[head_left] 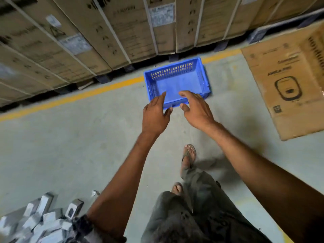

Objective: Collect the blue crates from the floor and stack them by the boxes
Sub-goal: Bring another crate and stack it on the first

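Observation:
One empty blue crate with slotted walls sits on the grey floor, across the yellow line, just in front of the row of tall cardboard boxes. My left hand and my right hand reach out side by side in front of the crate's near rim. Both have their fingers spread and straight and hold nothing. I cannot tell whether they touch the rim. My feet in sandals show below my arms.
A yellow floor line runs along the box row, which stands on dark pallets. A large brown carton with a printed appliance drawing stands at the right. A heap of small white boxes lies at the lower left.

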`<action>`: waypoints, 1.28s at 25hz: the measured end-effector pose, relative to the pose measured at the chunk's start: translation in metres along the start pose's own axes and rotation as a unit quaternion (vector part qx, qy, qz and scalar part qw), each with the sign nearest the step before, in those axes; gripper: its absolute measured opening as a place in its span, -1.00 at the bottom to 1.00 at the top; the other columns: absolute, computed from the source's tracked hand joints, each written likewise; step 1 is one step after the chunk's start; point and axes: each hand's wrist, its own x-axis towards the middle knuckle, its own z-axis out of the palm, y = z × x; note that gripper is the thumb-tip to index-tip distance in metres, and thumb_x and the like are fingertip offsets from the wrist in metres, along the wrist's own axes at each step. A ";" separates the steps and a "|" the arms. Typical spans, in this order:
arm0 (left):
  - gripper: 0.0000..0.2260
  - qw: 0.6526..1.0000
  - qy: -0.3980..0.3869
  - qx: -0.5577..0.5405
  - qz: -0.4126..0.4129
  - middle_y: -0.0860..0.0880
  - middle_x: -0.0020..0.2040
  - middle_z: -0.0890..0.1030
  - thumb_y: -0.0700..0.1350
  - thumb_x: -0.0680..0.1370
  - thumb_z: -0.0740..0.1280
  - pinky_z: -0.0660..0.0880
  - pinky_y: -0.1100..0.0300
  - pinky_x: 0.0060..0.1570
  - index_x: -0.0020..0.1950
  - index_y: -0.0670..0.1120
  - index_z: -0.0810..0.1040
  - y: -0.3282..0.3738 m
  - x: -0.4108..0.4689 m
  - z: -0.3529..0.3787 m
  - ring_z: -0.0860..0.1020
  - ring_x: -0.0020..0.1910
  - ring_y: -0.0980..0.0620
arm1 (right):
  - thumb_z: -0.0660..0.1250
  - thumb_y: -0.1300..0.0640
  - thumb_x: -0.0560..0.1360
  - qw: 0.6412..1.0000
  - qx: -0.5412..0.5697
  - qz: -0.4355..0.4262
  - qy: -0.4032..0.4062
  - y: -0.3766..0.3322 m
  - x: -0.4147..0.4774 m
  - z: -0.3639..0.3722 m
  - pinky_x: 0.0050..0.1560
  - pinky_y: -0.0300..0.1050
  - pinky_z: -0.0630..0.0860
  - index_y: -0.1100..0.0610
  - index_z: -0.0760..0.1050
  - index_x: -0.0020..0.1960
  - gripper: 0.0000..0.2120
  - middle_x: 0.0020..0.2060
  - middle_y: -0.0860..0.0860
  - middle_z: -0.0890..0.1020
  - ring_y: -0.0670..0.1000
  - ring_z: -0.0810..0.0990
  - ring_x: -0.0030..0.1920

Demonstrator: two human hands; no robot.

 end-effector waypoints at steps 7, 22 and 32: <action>-0.51 0.989 0.049 0.044 0.130 -0.02 0.39 0.51 0.03 0.58 0.34 0.39 -0.03 0.27 0.49 -0.02 0.38 0.113 -0.154 -0.065 0.44 0.38 -0.06 | 0.42 0.18 0.51 0.991 -0.039 -0.022 0.127 -0.026 -0.217 -0.098 0.24 -0.06 0.39 0.09 0.53 0.33 -0.61 0.24 0.03 0.61 0.14 0.49 0.24; -0.56 0.825 -0.135 0.024 0.548 0.06 0.42 0.48 0.05 0.62 0.29 0.31 0.02 0.33 0.49 0.02 0.37 0.476 -0.548 0.116 0.40 0.41 0.03 | 0.36 0.07 0.59 0.872 -0.008 0.303 0.385 0.143 -0.798 -0.213 0.31 -0.06 0.40 0.01 0.50 0.37 -0.65 0.31 -0.07 0.57 0.05 0.48 0.29; -0.59 0.595 -0.275 -0.003 0.755 0.02 0.30 0.61 0.02 0.54 0.39 0.56 0.03 0.14 0.38 -0.02 0.52 0.645 -0.854 0.239 0.60 0.23 -0.02 | 0.33 0.04 0.61 0.672 0.045 0.536 0.509 0.183 -1.151 -0.186 0.21 -0.15 0.35 -0.05 0.48 0.38 -0.65 0.32 -0.11 0.55 0.02 0.44 0.32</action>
